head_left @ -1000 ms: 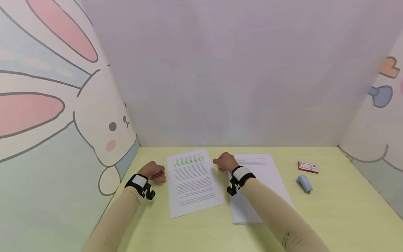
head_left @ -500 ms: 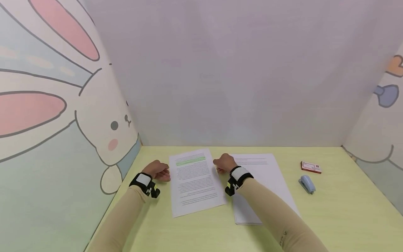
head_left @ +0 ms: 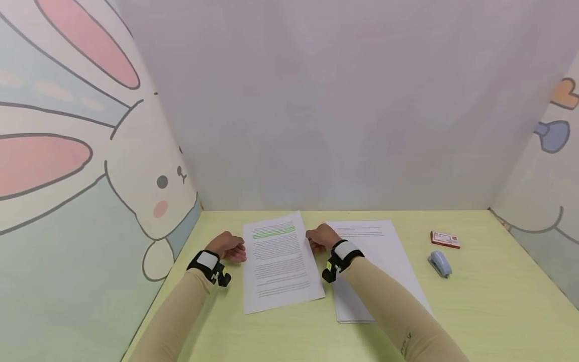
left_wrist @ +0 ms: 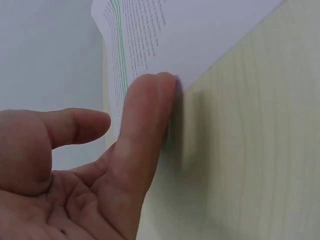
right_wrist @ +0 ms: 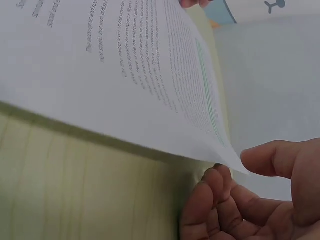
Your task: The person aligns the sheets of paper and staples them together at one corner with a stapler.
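A white printed sheet [head_left: 280,271] with green highlighted lines lies at the left of the table, its right edge lifted off the surface. My left hand [head_left: 228,246] is at its left edge. In the left wrist view, straight fingers [left_wrist: 145,107] touch the paper while the thumb stays apart. At the upper right edge is my right hand [head_left: 323,237]. Its bent fingertips [right_wrist: 202,200] meet the raised edge from below in the right wrist view. The thumb [right_wrist: 267,157] is close to the paper's far corner, with a gap between it and the fingers.
Right of the sheet lies a stack of white paper [head_left: 377,259], partly under my right forearm. Further right are a light blue stapler [head_left: 440,264] and a small red and white box [head_left: 445,240]. A wall with a rabbit drawing [head_left: 149,201] borders the table's left side.
My left hand has shifted slightly right and now meets the sheet's left edge. The sheet's right side has risen a little beside my right hand.
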### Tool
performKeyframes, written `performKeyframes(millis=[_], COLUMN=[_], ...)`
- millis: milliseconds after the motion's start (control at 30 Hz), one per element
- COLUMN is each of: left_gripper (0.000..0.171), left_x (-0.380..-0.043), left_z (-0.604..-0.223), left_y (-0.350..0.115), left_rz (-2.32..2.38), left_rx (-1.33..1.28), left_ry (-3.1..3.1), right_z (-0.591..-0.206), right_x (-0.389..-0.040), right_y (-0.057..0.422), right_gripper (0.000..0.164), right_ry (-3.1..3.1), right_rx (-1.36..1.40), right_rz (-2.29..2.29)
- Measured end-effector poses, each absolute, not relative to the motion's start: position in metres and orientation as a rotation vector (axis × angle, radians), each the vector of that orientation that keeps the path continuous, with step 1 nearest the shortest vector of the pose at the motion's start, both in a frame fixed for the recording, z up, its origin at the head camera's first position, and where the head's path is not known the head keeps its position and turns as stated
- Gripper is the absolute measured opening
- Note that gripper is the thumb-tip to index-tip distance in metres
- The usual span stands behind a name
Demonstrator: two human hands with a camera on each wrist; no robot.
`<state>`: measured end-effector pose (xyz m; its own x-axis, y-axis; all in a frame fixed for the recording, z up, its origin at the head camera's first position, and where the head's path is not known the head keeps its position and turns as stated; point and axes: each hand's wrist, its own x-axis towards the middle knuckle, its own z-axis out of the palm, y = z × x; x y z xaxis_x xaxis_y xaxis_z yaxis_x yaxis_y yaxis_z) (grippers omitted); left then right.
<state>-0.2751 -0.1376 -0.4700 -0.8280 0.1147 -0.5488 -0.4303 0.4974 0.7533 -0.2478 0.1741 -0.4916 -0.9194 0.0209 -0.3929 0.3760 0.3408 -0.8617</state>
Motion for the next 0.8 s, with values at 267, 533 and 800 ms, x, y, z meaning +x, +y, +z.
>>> performKeyframes(millis=[267, 533, 800], left_gripper=[0.029, 0.018, 0.030], left_x=[-0.279, -0.275, -0.280], left_z=[-0.476, -0.482, -0.486], left_y=[-0.139, -0.138, -0.139], left_rz=[1.313, 1.384, 1.439], left_rx=[-0.261, -0.289, -0.170], left_ry=[2.222, 2.406, 2.377], right_z=[-0.495, -0.497, -0.490], right_x=[-0.247, -0.245, -0.247], right_y=[0.171, 0.172, 0.176], right_gripper=[0.016, 0.015, 0.013], right_ry=[2.379, 2.351, 2.174], right_rx=[0.272, 0.262, 0.282], right_rz=[-1.534, -1.601, -1.808])
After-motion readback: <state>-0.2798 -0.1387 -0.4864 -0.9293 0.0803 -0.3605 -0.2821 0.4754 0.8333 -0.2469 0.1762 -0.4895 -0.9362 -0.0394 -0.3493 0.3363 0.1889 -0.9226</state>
